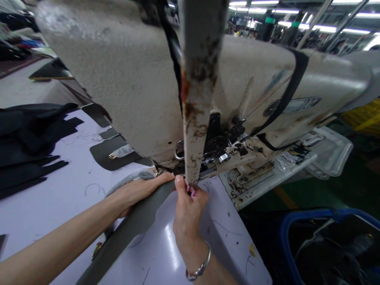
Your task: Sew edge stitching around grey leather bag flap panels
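Observation:
A long dark grey strip (130, 231) of leather-like material runs up under the head of a sewing machine (127, 79). My left hand (145, 189) grips the strip close to the needle area, its thumb reaching toward the strip's far end. At that same end, my right hand (190, 209) is closed, thumb against curled fingers. Small pink bits show between those fingers; what they belong to is unclear. The machine's upright bar (197, 95) hides part of the stitching spot. Metal fittings and clear wrap (133, 176) lie along my left hand.
Grey flaps (114, 152), one with a wrapped metal piece, lie left of the machine. Black cut pieces (26, 138) are piled at far left on the white table (74, 213). A blue-rimmed bin (285, 237) stands at lower right, and a clear tray (335, 150) sits behind it.

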Demonstrator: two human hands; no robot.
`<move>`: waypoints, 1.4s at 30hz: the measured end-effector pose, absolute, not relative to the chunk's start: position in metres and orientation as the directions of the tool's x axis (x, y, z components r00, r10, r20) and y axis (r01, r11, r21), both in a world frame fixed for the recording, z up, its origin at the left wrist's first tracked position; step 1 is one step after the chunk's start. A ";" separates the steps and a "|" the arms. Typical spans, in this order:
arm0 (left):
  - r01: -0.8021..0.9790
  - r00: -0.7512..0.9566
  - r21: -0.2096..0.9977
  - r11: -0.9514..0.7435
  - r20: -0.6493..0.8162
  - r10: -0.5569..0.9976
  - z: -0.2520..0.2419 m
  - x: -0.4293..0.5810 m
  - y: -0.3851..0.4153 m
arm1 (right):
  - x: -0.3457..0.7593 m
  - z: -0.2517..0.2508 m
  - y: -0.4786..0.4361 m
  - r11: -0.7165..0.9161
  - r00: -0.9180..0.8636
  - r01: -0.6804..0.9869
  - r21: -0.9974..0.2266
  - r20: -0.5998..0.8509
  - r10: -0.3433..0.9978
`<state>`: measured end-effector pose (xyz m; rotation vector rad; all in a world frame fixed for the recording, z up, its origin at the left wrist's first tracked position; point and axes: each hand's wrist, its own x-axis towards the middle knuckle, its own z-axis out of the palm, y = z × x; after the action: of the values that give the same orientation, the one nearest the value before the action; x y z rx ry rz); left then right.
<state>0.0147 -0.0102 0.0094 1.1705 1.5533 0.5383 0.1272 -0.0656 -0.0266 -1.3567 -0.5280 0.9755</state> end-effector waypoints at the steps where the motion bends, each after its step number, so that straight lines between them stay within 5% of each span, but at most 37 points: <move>1: 0.359 0.040 0.760 0.542 -0.593 0.804 0.011 0.018 -0.014 | 0.128 -0.027 -0.066 -0.076 0.522 -0.276 -0.958 -0.216 0.825; 5: 0.112 -0.017 0.650 0.752 -0.755 0.655 0.015 0.034 -0.031 | 0.134 -0.029 -0.066 -0.068 0.500 -0.272 -0.960 -0.202 0.842; 24: -0.572 -0.209 0.657 0.492 -0.696 0.687 0.007 0.112 -0.074 | 0.199 -0.011 -0.057 -0.279 0.114 -0.314 -0.907 -0.328 0.938; 36: -0.531 -0.168 0.692 0.489 -0.652 0.739 0.002 0.111 -0.072 | 0.204 -0.004 -0.059 -0.317 0.010 -0.398 -0.861 -0.349 0.937; 42: -0.169 -0.130 0.828 0.535 -0.557 0.821 0.007 0.055 -0.145 | 0.207 0.000 -0.060 -0.381 -0.052 -0.379 -0.843 -0.392 0.918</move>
<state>0.0554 -0.1454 0.0073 0.5963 1.4604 0.9421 0.2070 -0.0599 0.0001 -1.1941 -0.6703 1.6349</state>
